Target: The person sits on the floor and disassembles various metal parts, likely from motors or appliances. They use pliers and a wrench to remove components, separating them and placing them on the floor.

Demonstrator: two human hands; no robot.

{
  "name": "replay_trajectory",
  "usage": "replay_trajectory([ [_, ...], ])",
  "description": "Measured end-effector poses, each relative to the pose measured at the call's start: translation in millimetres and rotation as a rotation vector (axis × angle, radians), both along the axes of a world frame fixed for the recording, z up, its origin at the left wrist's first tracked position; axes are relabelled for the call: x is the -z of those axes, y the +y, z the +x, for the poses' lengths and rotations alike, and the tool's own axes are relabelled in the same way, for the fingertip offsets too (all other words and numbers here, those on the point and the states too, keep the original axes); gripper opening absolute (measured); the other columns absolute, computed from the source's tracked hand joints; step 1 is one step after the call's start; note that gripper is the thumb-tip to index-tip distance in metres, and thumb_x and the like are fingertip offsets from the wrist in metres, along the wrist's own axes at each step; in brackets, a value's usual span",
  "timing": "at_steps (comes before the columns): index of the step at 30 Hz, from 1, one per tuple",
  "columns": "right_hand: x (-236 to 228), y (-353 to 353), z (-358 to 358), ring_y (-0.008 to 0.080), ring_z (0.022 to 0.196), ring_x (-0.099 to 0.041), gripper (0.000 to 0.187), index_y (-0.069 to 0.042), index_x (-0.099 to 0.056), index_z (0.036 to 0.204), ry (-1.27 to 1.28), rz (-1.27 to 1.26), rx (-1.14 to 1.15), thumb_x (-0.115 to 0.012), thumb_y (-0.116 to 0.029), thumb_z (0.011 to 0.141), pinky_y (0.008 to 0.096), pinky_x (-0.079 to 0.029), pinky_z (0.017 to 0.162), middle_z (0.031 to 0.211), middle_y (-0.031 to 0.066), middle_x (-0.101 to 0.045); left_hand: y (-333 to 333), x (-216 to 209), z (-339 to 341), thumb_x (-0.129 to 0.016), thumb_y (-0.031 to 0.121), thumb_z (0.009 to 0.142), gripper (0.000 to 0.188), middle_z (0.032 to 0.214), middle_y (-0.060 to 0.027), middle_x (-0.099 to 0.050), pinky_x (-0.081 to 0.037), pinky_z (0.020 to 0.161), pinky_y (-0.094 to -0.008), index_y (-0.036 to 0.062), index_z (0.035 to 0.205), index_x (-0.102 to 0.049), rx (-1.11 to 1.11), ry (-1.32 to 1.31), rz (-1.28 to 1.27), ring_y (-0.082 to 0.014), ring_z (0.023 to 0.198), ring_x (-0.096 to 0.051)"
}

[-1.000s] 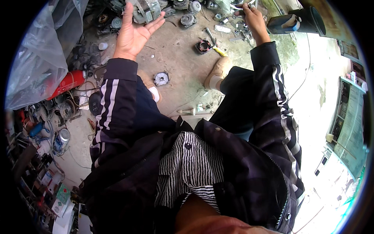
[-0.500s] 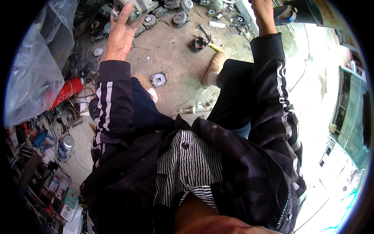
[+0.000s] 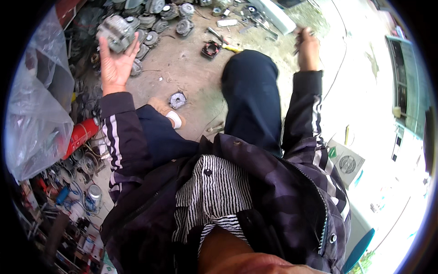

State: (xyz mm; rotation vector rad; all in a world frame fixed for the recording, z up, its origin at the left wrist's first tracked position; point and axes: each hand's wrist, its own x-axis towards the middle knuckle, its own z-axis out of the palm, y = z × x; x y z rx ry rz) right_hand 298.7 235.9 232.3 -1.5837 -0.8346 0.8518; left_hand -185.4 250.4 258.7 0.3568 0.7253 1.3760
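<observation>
My left hand (image 3: 117,66) is raised at the upper left, its fingers and thumb around the lower side of a grey metal motor (image 3: 116,33). The motor is held above a heap of similar motors. On the right, my right hand (image 3: 309,51) is closed with curled fingers. Something small and dark shows at its fingertips, too blurred to name. Between my feet on the floor lies a round silver motor part (image 3: 177,99). Farther off is a square black frame with coppery windings (image 3: 211,49), beside a hammer (image 3: 218,37).
Several old motors (image 3: 184,27) are heaped at the far left. A clear plastic sheet (image 3: 39,105) and a red cylinder (image 3: 82,136) stand on my left above cables and parts. A long white panel (image 3: 276,17) lies at the far right. A printed carton (image 3: 346,160) stands right of my sleeve.
The view has shifted. My left hand carries the motor farther left. My right hand has come away from the dark object at the upper right, and my right knee has risen into view.
</observation>
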Motion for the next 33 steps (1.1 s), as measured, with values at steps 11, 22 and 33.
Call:
replay_trajectory([
  [11,310,-260,28,0.0151,0.062,-0.059,0.03,-0.003,-0.067,0.103,0.19,-0.961,-0.241,-0.044,-0.02,0.094,0.0287,-0.043,0.053,0.083,0.0087,-0.069,-28,4,11,-0.082,0.041,0.067,0.094,0.145,-0.0183,-0.033,-0.027,0.11,-0.0547,0.0128,0.142,-0.034,0.011,-0.026,-0.156,-0.0406,0.132,-0.035],
  [22,421,-268,70,0.0329,0.09,-0.067,0.025,-0.008,-0.069,0.093,-0.918,-0.887,-0.953,-0.048,-0.02,0.086,0.0461,-0.052,0.078,0.096,0.0166,-0.069,-52,4,-9,-0.082,0.04,0.069,0.084,0.138,-0.0133,-0.042,-0.028,0.108,-0.0535,0.0158,0.137,-0.039,-0.044,-0.075,-0.257,-0.0394,0.129,-0.04],
  [33,391,-197,51,0.0308,0.09,-0.058,0.035,-0.006,-0.063,0.092,-0.542,-1.097,-0.305,-0.058,-0.04,0.083,0.0407,-0.044,0.076,0.09,0.0173,-0.064,-30,5,24,-0.071,0.058,0.073,0.093,0.145,-0.0096,-0.038,0.0,0.108,-0.0658,0.014,0.144,-0.031,0.059,0.013,-0.316,-0.038,0.134,-0.035],
])
